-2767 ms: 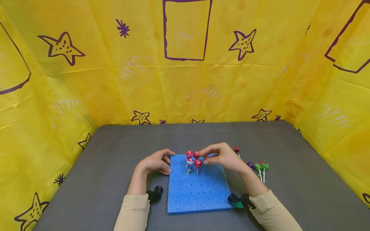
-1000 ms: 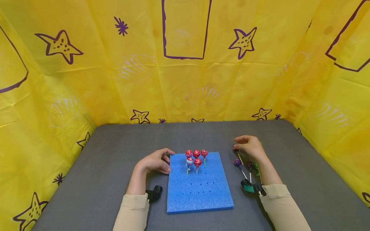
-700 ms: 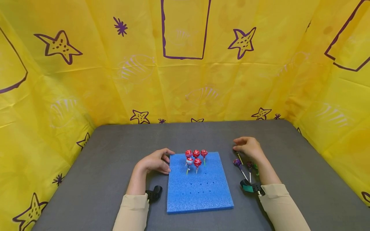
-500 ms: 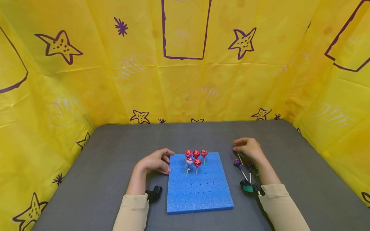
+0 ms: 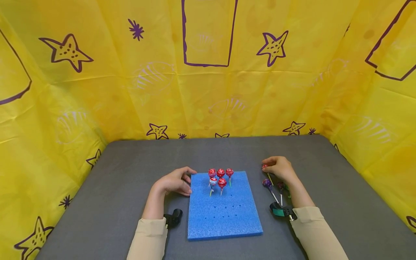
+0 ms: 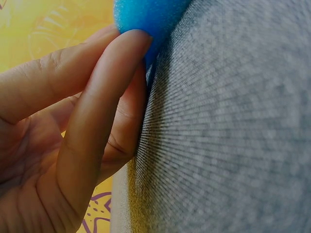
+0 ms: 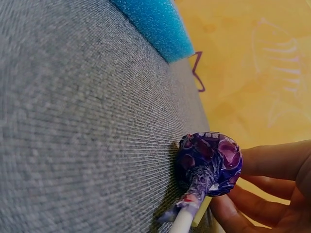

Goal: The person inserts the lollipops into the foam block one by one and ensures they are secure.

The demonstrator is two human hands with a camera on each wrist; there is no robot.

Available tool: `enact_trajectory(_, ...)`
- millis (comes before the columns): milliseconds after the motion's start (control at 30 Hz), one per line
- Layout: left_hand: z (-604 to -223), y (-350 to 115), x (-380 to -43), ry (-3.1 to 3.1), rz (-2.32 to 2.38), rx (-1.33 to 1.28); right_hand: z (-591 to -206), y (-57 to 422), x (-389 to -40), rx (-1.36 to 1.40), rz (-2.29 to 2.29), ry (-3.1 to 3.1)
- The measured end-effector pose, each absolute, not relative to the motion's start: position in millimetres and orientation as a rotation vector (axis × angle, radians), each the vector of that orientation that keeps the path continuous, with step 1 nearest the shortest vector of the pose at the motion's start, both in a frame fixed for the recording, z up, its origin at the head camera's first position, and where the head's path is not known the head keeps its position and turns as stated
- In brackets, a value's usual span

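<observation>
Lollipop, red-headed (image 5: 264, 166), yellow stick: on the table beyond the board's right side, its head pinched between thumb and fingers of the right hand (image 5: 280, 169). Firmness of the pinch: cannot be told.

Board, blue foam (image 5: 224, 225): flat, near the table's middle. Left hand (image 5: 175, 181) at its left edge, fingers loosely bent, touching; whether they press cannot be told.

Five standing lollipops (image 5: 220, 173): upright in the board's far part, three in the back row, two in front. Small dark holes (image 5: 225, 207) show nearer the person.

Purple lollipop (image 5: 267, 183): lying just nearer than the red one. Dark-headed lollipop (image 5: 280, 185) and green wrapper (image 5: 286, 187): by the right wrist, partly hidden.

Step in hand, as judged: picking up the red-headed piece. Next move calls for a secure hold and a lift that leaves the purple one undisturbed.

Surface: grey table (image 5: 146, 162), fabric-like weave. Room: yellow cloth (image 5: 208, 90) on three sides, printed with starfish and pale fish; folds visible.
</observation>
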State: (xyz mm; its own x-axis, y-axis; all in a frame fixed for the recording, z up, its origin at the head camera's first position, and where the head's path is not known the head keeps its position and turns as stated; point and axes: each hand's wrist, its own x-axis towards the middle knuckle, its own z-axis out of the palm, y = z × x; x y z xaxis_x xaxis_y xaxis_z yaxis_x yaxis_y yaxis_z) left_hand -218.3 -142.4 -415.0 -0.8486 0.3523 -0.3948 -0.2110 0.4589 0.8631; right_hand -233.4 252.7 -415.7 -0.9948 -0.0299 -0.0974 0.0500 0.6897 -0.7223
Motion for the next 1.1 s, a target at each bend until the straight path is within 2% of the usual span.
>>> enact_trajectory(1100,-414.3,-144.5,-216.1,2.17,1.402,0.182,-418.8,250.9,-237.5,0.037,-1.187,2.869)
